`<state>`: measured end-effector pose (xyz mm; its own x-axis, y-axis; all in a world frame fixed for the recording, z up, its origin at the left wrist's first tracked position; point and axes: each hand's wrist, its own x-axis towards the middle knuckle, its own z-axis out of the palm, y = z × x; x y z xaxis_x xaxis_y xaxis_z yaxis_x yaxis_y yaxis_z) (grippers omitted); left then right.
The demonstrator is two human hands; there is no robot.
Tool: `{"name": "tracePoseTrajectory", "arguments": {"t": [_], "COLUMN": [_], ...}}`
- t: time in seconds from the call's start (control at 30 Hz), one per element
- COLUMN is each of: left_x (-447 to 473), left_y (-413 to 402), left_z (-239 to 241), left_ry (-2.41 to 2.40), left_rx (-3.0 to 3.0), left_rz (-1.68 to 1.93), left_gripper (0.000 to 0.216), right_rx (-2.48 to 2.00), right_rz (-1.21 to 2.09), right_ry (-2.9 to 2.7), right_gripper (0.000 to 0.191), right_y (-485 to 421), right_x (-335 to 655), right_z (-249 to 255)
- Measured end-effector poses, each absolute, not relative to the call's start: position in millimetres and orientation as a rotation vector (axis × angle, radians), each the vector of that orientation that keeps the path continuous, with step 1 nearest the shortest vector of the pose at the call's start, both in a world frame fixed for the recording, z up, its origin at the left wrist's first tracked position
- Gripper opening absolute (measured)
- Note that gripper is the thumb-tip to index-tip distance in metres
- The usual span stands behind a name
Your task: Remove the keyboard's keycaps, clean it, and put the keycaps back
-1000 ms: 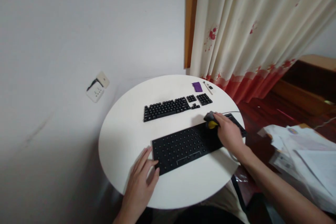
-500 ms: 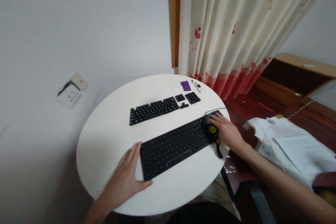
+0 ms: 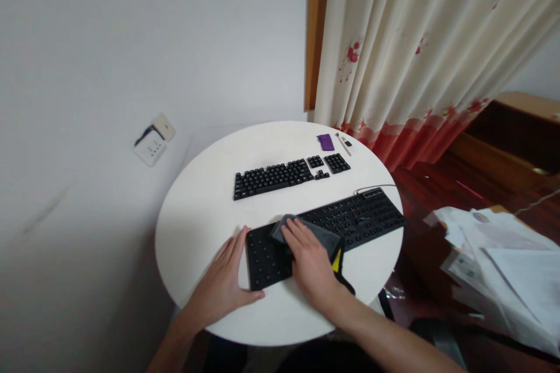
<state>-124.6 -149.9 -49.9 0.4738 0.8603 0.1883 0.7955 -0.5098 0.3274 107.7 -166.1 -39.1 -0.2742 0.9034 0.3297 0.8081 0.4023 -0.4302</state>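
A black keyboard base (image 3: 350, 218) with its caps off lies across the near side of a round white table (image 3: 205, 210). My right hand (image 3: 312, 262) presses a grey cloth (image 3: 321, 237) with a yellow tag flat onto the base's left part, fingers stretched over it. My left hand (image 3: 221, 285) lies open against the base's left end, thumb along its near edge. Rows of loose black keycaps (image 3: 273, 178) are laid out in keyboard order farther back, apart from both hands.
A purple tool (image 3: 326, 141) and a small white stick (image 3: 343, 144) lie at the table's far edge. A cream and red curtain (image 3: 415, 58) hangs behind. Papers (image 3: 511, 256) pile up at the right. A wall socket (image 3: 153, 141) sits left.
My right hand slid the cloth from the base's right end to its left part. My left hand stayed at the left end.
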Motion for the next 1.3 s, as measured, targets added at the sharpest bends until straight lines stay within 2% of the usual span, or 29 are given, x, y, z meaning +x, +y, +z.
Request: {"name": "tracePoseTrajectory", "arguments": {"t": [0.1, 0.2, 0.4, 0.57, 0.7, 0.9, 1.0, 1.13, 1.3], "left_x": [-124.0, -124.3, -124.4, -122.8, -122.5, -122.4, -122.6, -122.9, -123.6], "left_y": [-150.8, -151.2, -151.9, -152.4, -153.3, -153.5, -152.4, -151.3, -149.9], "left_z": [-49.5, -49.9, -49.0, -47.1, -45.2, -44.3, -45.8, -46.1, -47.6], "left_ry": [1.413, 1.433, 1.450, 1.474, 1.460, 1.464, 1.437, 1.457, 1.460], "left_rx": [2.531, 2.510, 2.461, 2.435, 2.441, 2.459, 2.482, 2.462, 2.450], "left_rz": [0.494, 0.490, 0.469, 0.469, 0.460, 0.429, 0.443, 0.435, 0.444], "left_gripper": [0.129, 0.130, 0.129, 0.126, 0.124, 0.125, 0.126, 0.128, 0.127], "right_rx": [-1.208, -1.177, -1.782, -2.239, -2.140, -1.403, -1.204, -1.263, -1.783], "right_rz": [0.260, 0.229, 0.021, -0.172, -0.037, 0.319, 0.410, 0.341, 0.057], "right_ry": [-2.333, -2.407, -2.087, -1.579, -1.492, -1.956, -2.163, -2.265, -1.951], "right_gripper": [0.063, 0.057, 0.066, 0.054, 0.056, 0.068, 0.070, 0.066, 0.067], "right_y": [-182.3, -184.0, -168.8, -166.7, -169.1, -201.1, -215.3, -212.1, -194.7], "right_x": [82.2, 106.1, 271.8, 365.2, 308.5, 141.0, 104.0, 138.8, 278.7], "right_z": [-35.7, -32.3, -29.2, -21.8, -34.5, -52.5, -45.4, -38.7, -40.9]}}
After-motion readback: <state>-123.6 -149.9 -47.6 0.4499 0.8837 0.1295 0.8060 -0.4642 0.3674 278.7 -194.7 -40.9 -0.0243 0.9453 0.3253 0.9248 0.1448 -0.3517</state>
